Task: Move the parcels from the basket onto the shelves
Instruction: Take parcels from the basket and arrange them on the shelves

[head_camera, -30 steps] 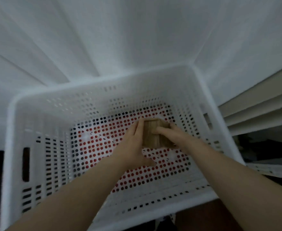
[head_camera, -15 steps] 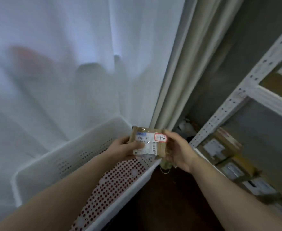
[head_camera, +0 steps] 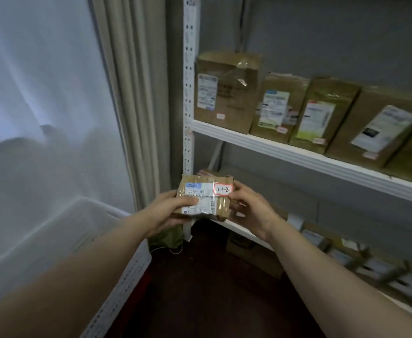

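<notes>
both hands' fingers hold the parcel (head_camera: 203, 199); its labels read "3-1-8" and "501e- m1".

Glossy taped cardboard parcel (head_camera: 206, 198)

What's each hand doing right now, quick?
Left hand: closed on the small parcel's left end.
Right hand: closed on the same parcel's right end.

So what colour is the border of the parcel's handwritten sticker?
Red; the sticker shows best in the head view.
</notes>
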### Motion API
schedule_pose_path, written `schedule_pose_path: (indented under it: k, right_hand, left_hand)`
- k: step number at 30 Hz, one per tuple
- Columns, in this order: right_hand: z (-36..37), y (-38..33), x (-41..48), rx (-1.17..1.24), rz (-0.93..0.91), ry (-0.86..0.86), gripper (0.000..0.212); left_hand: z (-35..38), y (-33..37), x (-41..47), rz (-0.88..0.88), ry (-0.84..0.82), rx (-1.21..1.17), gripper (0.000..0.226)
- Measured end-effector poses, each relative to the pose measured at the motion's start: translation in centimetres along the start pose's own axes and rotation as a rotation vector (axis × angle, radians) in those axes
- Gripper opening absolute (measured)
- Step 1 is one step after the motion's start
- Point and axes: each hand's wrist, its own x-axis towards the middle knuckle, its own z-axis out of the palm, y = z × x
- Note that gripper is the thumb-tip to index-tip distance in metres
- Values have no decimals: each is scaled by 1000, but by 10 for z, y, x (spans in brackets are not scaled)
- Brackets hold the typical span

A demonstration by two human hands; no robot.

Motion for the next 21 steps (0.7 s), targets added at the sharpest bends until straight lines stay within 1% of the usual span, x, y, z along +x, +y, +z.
schedule_pose_path:
  k: [2,4,6,8,9,10,13,18,21]
  right_hand:
    - [-27,0,-31,3,-18,37,47]
    - [-47,1,-58,2,-39,63,48]
    - [-63,1,-80,12,-61,107,48]
    - [-78,2,-96,48,-85,152,48]
    - [-85,2,-103,60,-92,181,47]
    - [-91,3,-110,65,-96,215,46]
    - [-106,3,-129,116,-113,294,44]
    - [-126,3,-144,135,-140,364,46]
    - [-133,5,-149,160,-154,386,47]
  left_hand:
    - [38,-4,-9,6,-29,24,29]
    - [67,-9,-15,2,-54,30,22]
    - [91,-14,-18,5,-87,37,26]
    - [111,-15,-19,14,-126,72,45]
    - [121,-15,-19,18,-145,92,51]
    - [130,-14,-18,27,-168,110,51]
    - [154,-11,-15,35,-215,125,40]
    - [178,-7,-8,40,-290,162,40]
    - [187,-6,-5,41,-315,177,34]
